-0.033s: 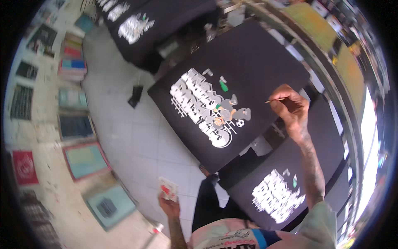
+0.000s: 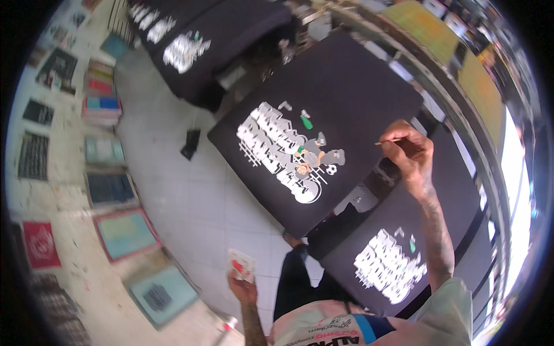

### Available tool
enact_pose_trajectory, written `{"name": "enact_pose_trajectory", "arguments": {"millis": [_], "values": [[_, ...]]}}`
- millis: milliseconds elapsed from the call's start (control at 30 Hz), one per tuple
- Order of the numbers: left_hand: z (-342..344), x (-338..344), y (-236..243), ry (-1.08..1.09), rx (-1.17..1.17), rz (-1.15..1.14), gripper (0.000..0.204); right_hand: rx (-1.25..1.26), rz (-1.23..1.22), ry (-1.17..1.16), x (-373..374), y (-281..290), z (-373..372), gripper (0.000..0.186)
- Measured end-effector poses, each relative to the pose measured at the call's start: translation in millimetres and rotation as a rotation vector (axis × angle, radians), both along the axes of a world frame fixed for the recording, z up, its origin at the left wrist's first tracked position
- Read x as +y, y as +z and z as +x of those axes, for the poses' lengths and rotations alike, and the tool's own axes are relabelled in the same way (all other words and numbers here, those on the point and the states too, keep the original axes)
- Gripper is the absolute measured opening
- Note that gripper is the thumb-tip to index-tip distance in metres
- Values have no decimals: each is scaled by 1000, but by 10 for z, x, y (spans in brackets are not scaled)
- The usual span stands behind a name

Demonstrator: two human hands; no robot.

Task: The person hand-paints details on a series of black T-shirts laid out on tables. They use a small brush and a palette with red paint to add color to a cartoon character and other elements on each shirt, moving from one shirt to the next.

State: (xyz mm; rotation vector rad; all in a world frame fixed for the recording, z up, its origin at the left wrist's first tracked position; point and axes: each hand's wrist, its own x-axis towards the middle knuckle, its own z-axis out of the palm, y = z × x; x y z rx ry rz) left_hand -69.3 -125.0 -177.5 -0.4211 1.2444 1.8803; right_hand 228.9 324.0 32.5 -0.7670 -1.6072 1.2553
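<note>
My right hand point(image 2: 412, 155) is raised over the right edge of a black printed fabric panel point(image 2: 352, 75). Its thumb and fingers pinch a thin, light brown stick point(image 2: 379, 143) with the tip pointing left toward the print. The white and grey graffiti-style print point(image 2: 283, 155) includes a cartoon figure point(image 2: 314, 155), a football point(image 2: 330, 169) and a green bottle shape point(image 2: 306, 121). Low on the left, my left hand point(image 2: 243, 291) grips a small white card point(image 2: 241, 265) with red smears, held above the tiled floor and apart from the fabric.
Another black panel point(image 2: 340, 259) with a similar print lies nearer me at right. More printed black fabric point(image 2: 225, 34) hangs far left. Printing screens point(image 2: 128, 233) line a pale ledge point(image 2: 104, 288) along the left. Metal rails point(image 2: 461, 115) run along the right.
The whole view has shifted slightly. My left hand with the card appears a little farther right and lower; my right hand keeps its pinch on the stick near the panel's edge.
</note>
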Motion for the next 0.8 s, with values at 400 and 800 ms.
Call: {"name": "enact_pose_trajectory", "arguments": {"millis": [400,800], "values": [[-153,48,496,-313,-99,-11,35,-81,-105,-280,-1423,-355,273,7],[122,-132,1276,-84,-56,-194,32,-357,287,-115,-289,-1379,-709,13]]}}
